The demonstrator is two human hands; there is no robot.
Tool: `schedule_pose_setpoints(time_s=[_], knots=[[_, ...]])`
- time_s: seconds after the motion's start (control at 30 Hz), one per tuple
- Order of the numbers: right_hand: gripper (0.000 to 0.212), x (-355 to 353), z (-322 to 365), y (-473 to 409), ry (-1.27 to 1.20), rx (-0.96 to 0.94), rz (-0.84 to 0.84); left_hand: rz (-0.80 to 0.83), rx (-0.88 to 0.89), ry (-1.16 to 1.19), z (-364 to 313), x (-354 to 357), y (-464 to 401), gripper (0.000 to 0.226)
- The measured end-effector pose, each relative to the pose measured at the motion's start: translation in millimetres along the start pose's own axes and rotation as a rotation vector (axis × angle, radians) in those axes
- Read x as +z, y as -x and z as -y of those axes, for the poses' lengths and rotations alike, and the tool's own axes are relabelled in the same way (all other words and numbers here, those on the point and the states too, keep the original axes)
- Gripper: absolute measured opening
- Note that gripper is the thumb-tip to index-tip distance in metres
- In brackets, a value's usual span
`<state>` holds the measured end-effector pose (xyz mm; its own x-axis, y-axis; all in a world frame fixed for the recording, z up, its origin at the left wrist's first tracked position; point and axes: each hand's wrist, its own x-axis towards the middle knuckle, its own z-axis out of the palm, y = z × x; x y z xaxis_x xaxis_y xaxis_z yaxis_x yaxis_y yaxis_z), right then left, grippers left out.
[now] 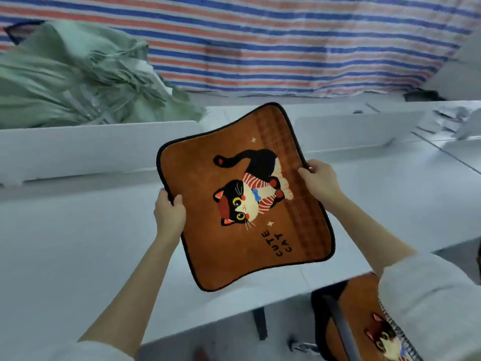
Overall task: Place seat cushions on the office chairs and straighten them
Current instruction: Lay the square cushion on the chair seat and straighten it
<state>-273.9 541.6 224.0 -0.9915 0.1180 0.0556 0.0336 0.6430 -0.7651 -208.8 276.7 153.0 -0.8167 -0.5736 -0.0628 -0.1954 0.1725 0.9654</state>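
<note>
Seat cushion (247,199): flat, roughly square pad with rounded corners and inward-curving sides, plush orange-brown pile, black piped edge. Printed with a black-and-white cat in a red-striped scarf and the words "CUTE CAT". Held tilted in the air above the white desk (78,243), print facing the camera.

Left hand (170,213): clamped on the cushion's left edge, thumb on the printed face, fingers behind.

Right hand (318,179): clamped on the right edge, fingers curled over the piping.

Second cushion (364,321): same orange cat print, lying on a dark chair seat (318,303) at lower right; partly covered by the grey sleeve (426,295) and cut off by the frame.

Desk: smooth white top with low white divider panels (91,149).

Green sacks (65,82): crumpled woven plastic, heaped behind the dividers; contents cannot be made out.

Striped tarpaulin (260,40): red, white and blue bands, forming the backdrop.
</note>
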Motion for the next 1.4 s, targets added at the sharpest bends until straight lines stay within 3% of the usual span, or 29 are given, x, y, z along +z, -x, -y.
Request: schedule_pose_setpoints(time_s=[0.13, 0.27, 0.47, 0.77, 1.0, 1.17, 1.4], knots=[[0.019, -151.7, -56.7, 80.3, -0.223, 0.097, -0.286, 0.224, 0.131, 0.138, -77.9, 92.4, 106.2, 0.035], [0.019, -259.5, -99.7, 148.6, -0.454, 0.213, -0.534, 0.359, 0.252, 0.217, -128.0, 152.7, 194.7, 0.034], [0.021, -419.4, -173.3, 272.4, -0.513, 0.286, -0.865, 0.619, 0.369, 0.300, -190.4, 248.0, 356.2, 0.025], [0.019, -590.8, -312.2, 400.4, -0.586, 0.316, -1.265, 0.901, 0.436, 0.381, -223.7, 412.5, 571.2, 0.025], [0.021, -740.8, -456.0, 469.9, -0.549, 0.460, -1.389, 1.153, 0.401, 0.306, -237.8, 576.8, 756.6, 0.025], [0.018, -838.9, -534.0, 517.2, -0.544, 0.565, -1.473, 1.326, 0.489, 0.266, -257.1, 664.2, 865.8, 0.031], [0.021, -972.4, -689.9, 519.7, -0.593, 0.571, -1.514, 1.369, 0.523, 0.198, -267.2, 825.3, 1005.8, 0.031]])
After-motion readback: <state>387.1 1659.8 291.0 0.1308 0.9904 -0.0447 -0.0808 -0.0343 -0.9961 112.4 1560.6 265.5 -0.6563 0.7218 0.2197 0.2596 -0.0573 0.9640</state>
